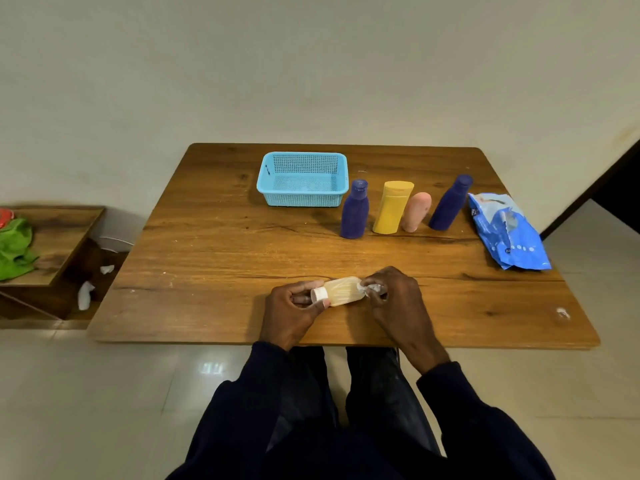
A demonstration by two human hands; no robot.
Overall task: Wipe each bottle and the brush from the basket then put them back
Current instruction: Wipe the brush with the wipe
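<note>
Yellowish bottle is being gripped at its cap by the left hand near the table's front edge; the right hand is pinching a wipe against it. Basket is seemingly holding nothing yet.

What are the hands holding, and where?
Left hand grips the small translucent yellowish bottle at its white-capped end; right hand pinches a crumpled white wipe against its base.

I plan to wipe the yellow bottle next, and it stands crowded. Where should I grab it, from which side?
Probably grip the yellow bottle by its upper part, coming from above: it stands upright, with the pink bottle close on its right and a dark blue bottle on its left.
</note>
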